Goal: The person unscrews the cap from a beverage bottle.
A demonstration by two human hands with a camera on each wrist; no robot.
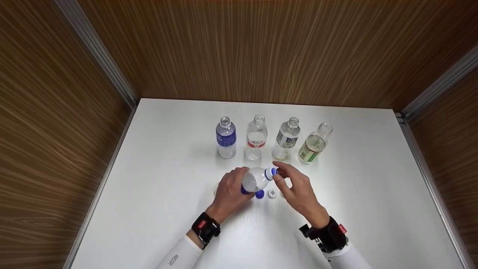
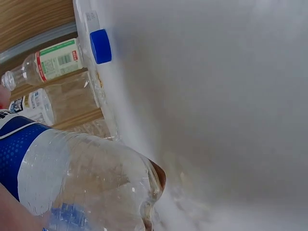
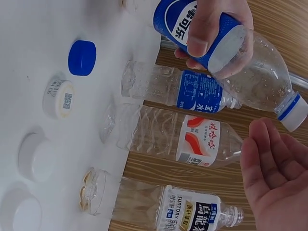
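Observation:
My left hand (image 1: 232,188) grips a clear plastic bottle (image 1: 257,179) round its blue label, holding it tilted above the table with its neck to the right. A white cap with a blue ring (image 3: 292,113) sits on the neck. My right hand (image 1: 298,188) is beside that cap, thumb and fingers spread about it; in the right wrist view its fingers (image 3: 263,139) are gently bent and apart from the cap. Below, on the table, lie a blue cap (image 1: 260,194) and a white cap (image 1: 272,193); more white caps (image 3: 37,156) appear in the right wrist view.
Uncapped bottles stand in a row behind my hands: one blue-labelled (image 1: 226,138), one red-and-white (image 1: 256,139), one dark-and-white (image 1: 287,138) and one green-labelled (image 1: 313,145), leaning in view. Wood-grain panels (image 1: 239,52) enclose the white table (image 1: 171,149).

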